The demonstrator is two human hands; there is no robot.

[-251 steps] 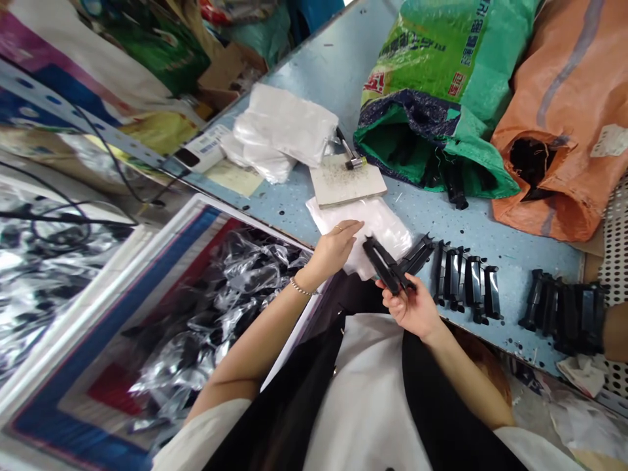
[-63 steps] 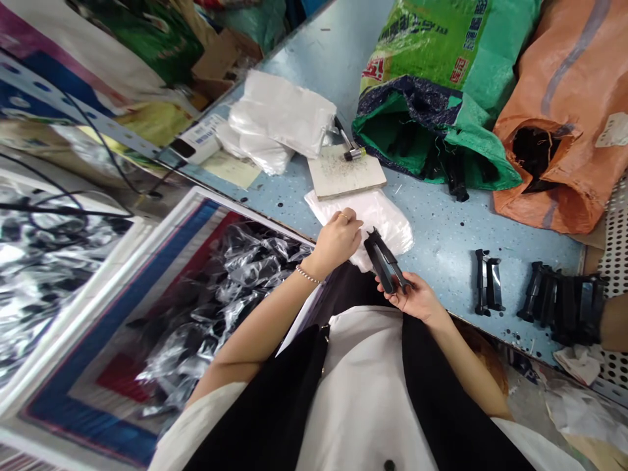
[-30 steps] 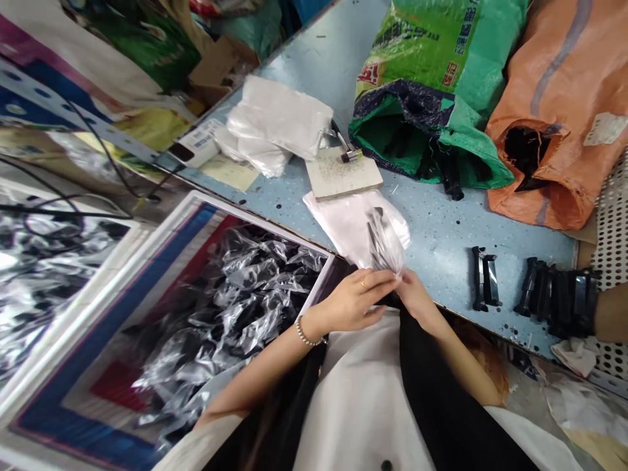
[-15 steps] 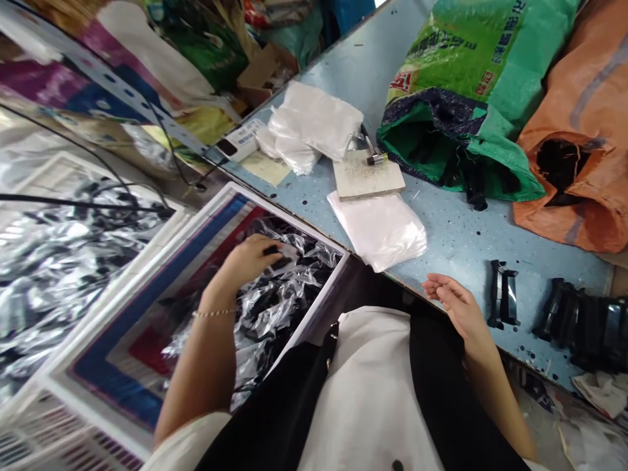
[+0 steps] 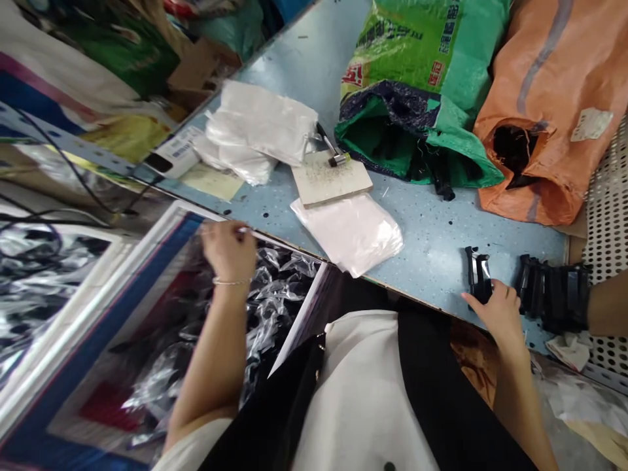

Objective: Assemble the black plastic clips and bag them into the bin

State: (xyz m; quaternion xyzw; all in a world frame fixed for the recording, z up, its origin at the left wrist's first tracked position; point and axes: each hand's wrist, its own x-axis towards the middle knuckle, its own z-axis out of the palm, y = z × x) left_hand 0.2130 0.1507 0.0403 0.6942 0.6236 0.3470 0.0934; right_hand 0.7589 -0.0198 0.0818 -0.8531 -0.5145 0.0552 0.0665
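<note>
My right hand (image 5: 503,317) is at the table edge, thumb and fingers around the near end of a pair of black plastic parts (image 5: 477,269). Over the crate (image 5: 309,297) at left, my left hand (image 5: 229,252) has its fingers curled together. A small pale bit shows at its fingertips, too little to name. Below that hand lie black parts in clear plastic bags (image 5: 275,307). A stack of flat clear bags (image 5: 350,232) rests on the table's near edge, partly under a tan block (image 5: 333,180).
More black parts (image 5: 554,291) stand in a row at right, beside another person's forearm (image 5: 608,302). A green sack (image 5: 417,111) and an orange sack (image 5: 554,111) lie open on the blue table (image 5: 426,229). A second crate (image 5: 93,261) of bagged parts stands far left.
My right hand has moved right, from hanging beside the table edge to the pair of black parts. My left hand's fingers have closed. Another person's forearm has appeared at right; the view has shifted.
</note>
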